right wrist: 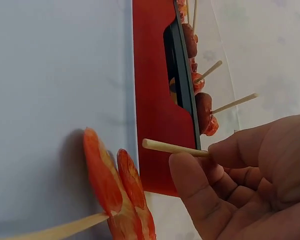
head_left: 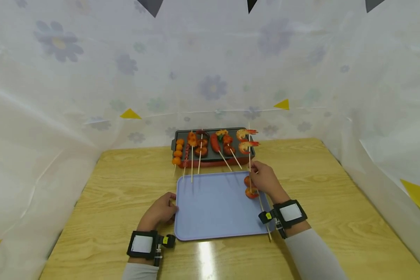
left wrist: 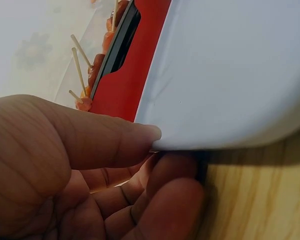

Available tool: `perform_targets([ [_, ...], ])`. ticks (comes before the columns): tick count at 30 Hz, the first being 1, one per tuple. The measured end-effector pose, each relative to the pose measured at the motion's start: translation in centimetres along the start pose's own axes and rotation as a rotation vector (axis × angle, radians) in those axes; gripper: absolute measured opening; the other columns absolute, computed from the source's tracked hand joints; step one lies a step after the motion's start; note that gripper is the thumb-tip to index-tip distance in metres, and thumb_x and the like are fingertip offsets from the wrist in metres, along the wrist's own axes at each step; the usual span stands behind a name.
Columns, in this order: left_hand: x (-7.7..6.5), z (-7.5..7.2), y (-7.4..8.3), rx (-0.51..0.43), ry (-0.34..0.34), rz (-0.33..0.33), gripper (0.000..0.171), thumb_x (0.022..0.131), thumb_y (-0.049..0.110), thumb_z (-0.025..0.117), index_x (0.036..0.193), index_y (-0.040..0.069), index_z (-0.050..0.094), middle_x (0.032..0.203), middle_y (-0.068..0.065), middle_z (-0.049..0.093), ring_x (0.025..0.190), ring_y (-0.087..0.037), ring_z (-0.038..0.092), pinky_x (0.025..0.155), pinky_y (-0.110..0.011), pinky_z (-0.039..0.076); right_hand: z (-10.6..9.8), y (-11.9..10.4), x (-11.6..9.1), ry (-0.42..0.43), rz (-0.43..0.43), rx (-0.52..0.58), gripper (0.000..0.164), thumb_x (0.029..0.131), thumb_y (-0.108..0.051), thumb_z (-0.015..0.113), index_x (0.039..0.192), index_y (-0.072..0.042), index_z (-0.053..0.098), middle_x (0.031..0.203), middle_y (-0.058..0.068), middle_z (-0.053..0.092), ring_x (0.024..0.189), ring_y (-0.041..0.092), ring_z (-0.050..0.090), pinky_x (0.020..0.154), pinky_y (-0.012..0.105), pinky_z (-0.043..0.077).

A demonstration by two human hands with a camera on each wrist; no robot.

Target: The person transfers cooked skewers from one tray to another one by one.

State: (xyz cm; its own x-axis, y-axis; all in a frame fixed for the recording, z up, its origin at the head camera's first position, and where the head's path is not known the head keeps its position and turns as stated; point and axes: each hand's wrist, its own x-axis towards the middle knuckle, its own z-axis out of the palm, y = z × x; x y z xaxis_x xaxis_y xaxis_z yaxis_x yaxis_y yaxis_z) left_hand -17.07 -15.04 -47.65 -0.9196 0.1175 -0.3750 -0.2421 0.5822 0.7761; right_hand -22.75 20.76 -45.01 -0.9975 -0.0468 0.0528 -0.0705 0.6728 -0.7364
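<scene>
My left hand (head_left: 162, 208) holds the left edge of a pale blue tray (head_left: 210, 210); the left wrist view shows the thumb (left wrist: 125, 142) on its rim and curled fingers underneath. At the tray's far right corner, my right hand (head_left: 266, 179) pinches the wooden stick (right wrist: 170, 147) of a shrimp skewer between thumb and fingertips. Two shrimp (head_left: 246, 147) on that skewer overlap the grill's right end in the head view. Below the hand, a second shrimp skewer (head_left: 251, 193) lies along the tray's right side, its stick (head_left: 270, 234) extending past the near edge.
Behind the tray stands a red and black grill (right wrist: 152, 90) bearing several food skewers, among them orange balls (head_left: 177, 153) and a red sausage (head_left: 215, 142). Their sticks point toward the tray. A flowered white sheet (head_left: 210, 58) surrounds the wooden table (head_left: 126, 175).
</scene>
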Motion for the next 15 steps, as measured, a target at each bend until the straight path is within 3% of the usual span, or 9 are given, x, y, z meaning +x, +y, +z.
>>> perform_targets([
  [15, 0.0, 0.0, 0.1, 0.013, 0.000, -0.007, 0.041, 0.094, 0.004, 0.058, 0.133, -0.002, 0.048, 0.082, -0.011, 0.056, 0.064, -0.022, 0.056, 0.055, -0.031, 0.045, -0.2, 0.3, -3.4, -0.008, 0.002, -0.032, 0.026, 0.097, -0.004, 0.053, 0.119, 0.009, 0.057, 0.086, 0.012, 0.060, 0.061, 0.016, 0.060, 0.052, 0.031, 0.047],
])
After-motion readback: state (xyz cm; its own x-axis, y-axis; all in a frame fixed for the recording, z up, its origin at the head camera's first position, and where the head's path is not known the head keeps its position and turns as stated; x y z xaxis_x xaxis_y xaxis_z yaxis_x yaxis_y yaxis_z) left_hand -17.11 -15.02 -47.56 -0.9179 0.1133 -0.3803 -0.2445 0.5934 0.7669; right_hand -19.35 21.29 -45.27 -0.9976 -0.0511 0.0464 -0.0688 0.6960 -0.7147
